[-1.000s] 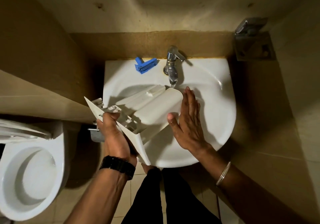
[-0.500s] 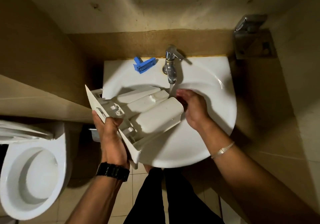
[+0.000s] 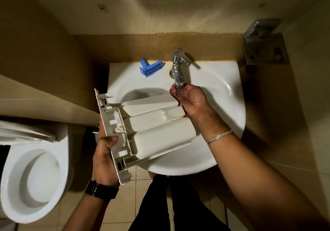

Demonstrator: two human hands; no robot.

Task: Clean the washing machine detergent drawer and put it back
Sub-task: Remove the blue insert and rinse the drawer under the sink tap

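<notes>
nearest, the left hand [image 3: 105, 156], with a black watch [image 3: 101, 189] on its wrist, grips the front panel of the white plastic detergent drawer [image 3: 142, 129], thumb pressed over the panel's edge. the drawer is held underside up, tilted over the front left rim of the white ceramic basin [image 3: 223, 95], its three rounded compartments pointing toward the tap. past the drawer's far end, the right hand [image 3: 189, 98], a thin metal bangle [image 3: 220, 136] on its wrist, is cupped loosely under the chrome tap [image 3: 178, 70], catching running water and holding nothing. a blue plastic insert [image 3: 150, 68] lies on the basin's back edge, just left of the tap.
</notes>
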